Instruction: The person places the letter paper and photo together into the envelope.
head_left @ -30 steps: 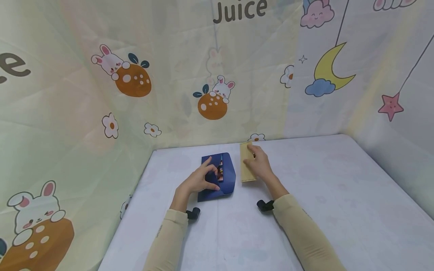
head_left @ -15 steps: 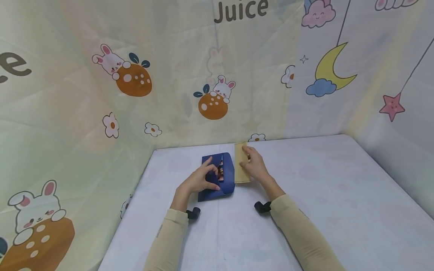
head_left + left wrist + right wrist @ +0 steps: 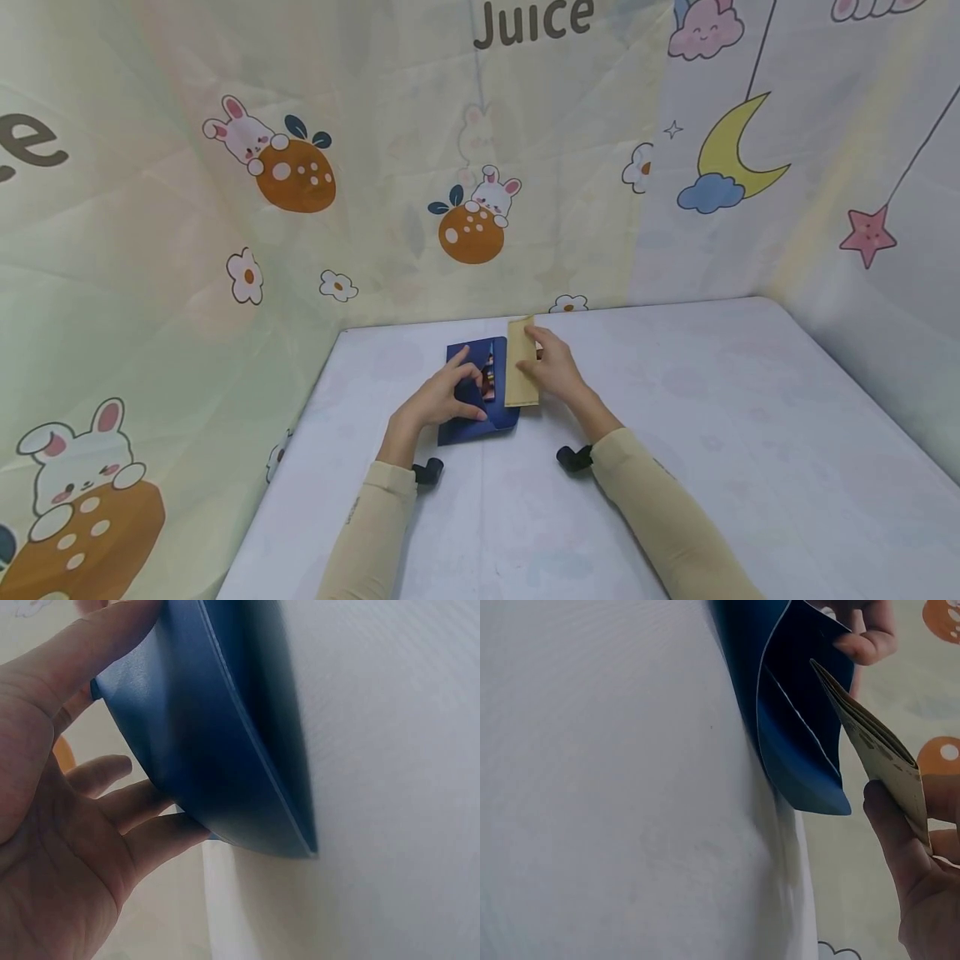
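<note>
A dark blue envelope (image 3: pixel 468 432) stands with its flap unfolded to the right, and a colourful printed piece (image 3: pixel 489 379) shows in its opening. My left hand (image 3: pixel 435 402) pinches the envelope's body, thumb and fingers spread around it; in the left wrist view the blue envelope (image 3: pixel 180 750) bulges between them. My right hand (image 3: pixel 561 368) holds a folded tan paper (image 3: pixel 519 367) by its right side, overlapping the flap in the head view. In the right wrist view, the tan paper (image 3: pixel 881 754) shows several layers and points its narrow edge at the envelope's gaping mouth (image 3: pixel 799 750).
Both hands work over the far middle of a white-covered table (image 3: pixel 675 433). Behind it hangs a cartoon-printed curtain (image 3: pixel 390 208), close to the far edge. A black wrist mount (image 3: pixel 574 458) sits under the right cuff, another black mount (image 3: pixel 429 472) by the left.
My right hand has carried the folded tan paper leftward, from beside the envelope to over its flap. The left hand and envelope stay nearly still.
</note>
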`<state>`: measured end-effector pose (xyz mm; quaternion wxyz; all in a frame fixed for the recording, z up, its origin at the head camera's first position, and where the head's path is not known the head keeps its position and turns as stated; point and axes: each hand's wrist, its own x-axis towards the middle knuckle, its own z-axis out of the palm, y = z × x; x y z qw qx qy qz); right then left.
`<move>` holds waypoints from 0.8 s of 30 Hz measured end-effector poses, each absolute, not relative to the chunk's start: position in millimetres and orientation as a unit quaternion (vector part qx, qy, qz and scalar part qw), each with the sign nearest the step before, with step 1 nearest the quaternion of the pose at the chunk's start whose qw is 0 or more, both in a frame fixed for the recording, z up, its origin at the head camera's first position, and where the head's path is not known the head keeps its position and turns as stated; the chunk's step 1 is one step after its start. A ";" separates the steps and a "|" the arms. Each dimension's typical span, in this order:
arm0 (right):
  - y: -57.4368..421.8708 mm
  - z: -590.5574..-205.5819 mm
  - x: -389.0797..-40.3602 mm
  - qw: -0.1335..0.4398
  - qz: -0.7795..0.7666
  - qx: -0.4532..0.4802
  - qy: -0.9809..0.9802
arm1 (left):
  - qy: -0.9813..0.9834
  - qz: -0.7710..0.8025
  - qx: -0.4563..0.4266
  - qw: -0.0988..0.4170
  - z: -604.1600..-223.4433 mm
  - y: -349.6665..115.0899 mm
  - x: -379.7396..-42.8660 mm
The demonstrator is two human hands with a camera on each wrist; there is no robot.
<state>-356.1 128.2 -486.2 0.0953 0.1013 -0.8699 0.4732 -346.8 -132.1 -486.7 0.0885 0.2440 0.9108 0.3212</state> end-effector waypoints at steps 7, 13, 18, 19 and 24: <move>120.0 -490.1 -356.7 0.083 0.459 0.101 -0.879 | 0.911 0.326 0.236 0.093 -484.9 -131.4 -345.9; 112.1 -488.4 -354.9 0.067 0.470 0.103 -0.874 | 0.912 0.325 0.233 0.094 -485.3 -131.6 -346.0; 106.1 -488.3 -353.6 0.061 0.467 0.110 -0.875 | 0.912 0.322 0.239 0.092 -485.7 -131.8 -347.1; 104.9 -488.7 -353.4 0.058 0.468 0.112 -0.875 | 0.911 0.321 0.241 0.090 -485.8 -131.8 -347.2; 100.5 -490.0 -352.7 0.054 0.472 0.119 -0.872 | 0.910 0.321 0.250 0.086 -486.6 -132.8 -347.5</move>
